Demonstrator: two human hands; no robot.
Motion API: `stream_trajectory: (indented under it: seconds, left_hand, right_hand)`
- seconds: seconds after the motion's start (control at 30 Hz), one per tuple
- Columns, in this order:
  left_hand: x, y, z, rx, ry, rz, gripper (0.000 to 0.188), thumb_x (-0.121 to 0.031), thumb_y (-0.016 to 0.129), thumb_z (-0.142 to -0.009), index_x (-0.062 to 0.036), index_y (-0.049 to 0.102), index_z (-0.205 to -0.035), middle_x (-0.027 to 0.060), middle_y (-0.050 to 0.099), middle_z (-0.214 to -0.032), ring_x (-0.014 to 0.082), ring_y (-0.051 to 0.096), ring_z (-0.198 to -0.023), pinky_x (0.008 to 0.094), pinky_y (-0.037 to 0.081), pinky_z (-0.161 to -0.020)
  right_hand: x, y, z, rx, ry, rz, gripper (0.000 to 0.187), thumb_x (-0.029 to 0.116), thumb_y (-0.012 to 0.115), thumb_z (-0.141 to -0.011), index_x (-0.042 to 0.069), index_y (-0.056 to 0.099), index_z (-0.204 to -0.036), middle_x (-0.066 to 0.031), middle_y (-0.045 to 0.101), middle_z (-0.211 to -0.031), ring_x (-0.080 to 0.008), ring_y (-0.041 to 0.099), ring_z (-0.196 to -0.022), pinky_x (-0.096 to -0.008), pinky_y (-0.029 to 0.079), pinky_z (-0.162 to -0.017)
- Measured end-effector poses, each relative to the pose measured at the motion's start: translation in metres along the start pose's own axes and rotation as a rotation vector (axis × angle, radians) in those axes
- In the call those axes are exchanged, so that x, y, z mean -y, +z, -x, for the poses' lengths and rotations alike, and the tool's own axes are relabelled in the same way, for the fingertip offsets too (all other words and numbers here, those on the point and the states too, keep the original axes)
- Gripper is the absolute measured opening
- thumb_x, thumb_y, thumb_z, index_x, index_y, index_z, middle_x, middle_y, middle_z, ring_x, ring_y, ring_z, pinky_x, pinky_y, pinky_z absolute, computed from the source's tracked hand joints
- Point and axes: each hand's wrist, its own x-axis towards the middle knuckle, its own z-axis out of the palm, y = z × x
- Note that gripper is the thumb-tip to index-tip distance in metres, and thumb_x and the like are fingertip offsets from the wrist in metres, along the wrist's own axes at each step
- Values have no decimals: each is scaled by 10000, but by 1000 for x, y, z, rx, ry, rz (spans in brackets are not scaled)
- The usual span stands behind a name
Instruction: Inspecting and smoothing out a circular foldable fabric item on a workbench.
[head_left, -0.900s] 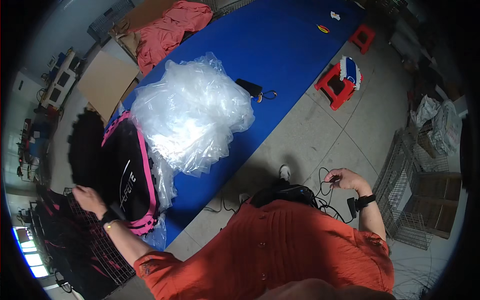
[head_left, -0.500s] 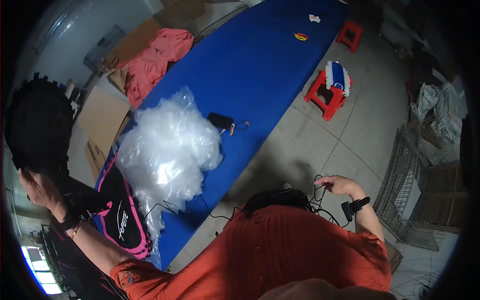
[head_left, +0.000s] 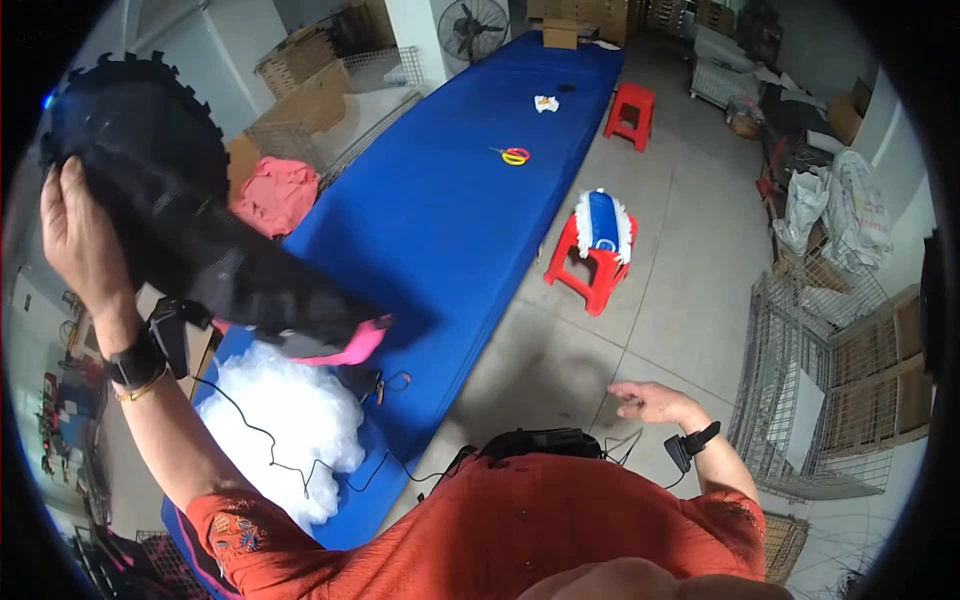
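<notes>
Black notch-edged fabric with pink trim (head_left: 165, 170) is raised, in the head view, over the near left of the blue-covered worktop (head_left: 450, 210); the left hand (head_left: 85, 240) grips its left edge, fingers nearly straight, apparently keeping it above the crumpled clear-plastic heap (head_left: 285, 425). The right hand (head_left: 655, 403) looks empty, fingers loosely spread. Print on the white sack (head_left: 855, 205) at right is illegible.

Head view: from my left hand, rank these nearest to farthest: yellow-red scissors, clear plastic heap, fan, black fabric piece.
1. Black fabric piece: at the upper left, held in the left hand.
2. Clear plastic heap: lower left, on the near end of the blue table.
3. Yellow-red scissors: farther along the table.
4. Fan: top, beyond the table's left side.
</notes>
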Motion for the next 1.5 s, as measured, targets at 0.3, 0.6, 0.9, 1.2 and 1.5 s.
stream_trajectory:
  seconds: [0.3,0.6,0.9,1.2,1.5]
  left_hand:
    - [-19,201,95,232,-396,423,221,-232,593,-1019,-26,616,-941,-43,497,-733,58,444,-659,249,368,-579]
    - [18,306,136,291,-788,870,113,-126,598,-983,-51,559,-909,-41,538,-828,43,482,-754,230,404,-681]
    - [90,358,175,399,-932,907,181,-264,636,-1011,-115,636,-1114,-67,632,-1016,75,586,-825,259,486,-707]
    - [182,381,325,467,-992,581,481,-171,617,-958,-105,482,-1414,8,547,-1356,186,509,-1281,405,435,-1076]
    - [173,428,437,833,-1207,833,775,-292,820,-863,-109,467,-1527,92,522,-1492,230,589,-1273,380,500,-1070]
  right_hand:
    - [112,-115,-15,-688,-442,63,954,265,850,-839,60,285,-1580,-215,467,-1533,-310,522,-1366,-398,502,-1054]
    - [86,-204,-78,-871,-460,-702,261,162,744,-964,12,712,-1175,-11,726,-1094,-101,653,-993,-291,541,-906]
    - [78,-319,-93,-992,-598,-500,183,96,722,-939,-18,724,-1083,2,721,-983,-94,629,-878,-273,529,-795]
    - [76,-445,-100,-712,-696,-364,176,84,742,-885,-31,729,-1017,-6,709,-840,-81,613,-769,-260,512,-721]
    - [39,-498,-116,-712,-807,-427,194,117,747,-850,-39,721,-964,44,672,-810,-56,569,-739,-250,485,-676]
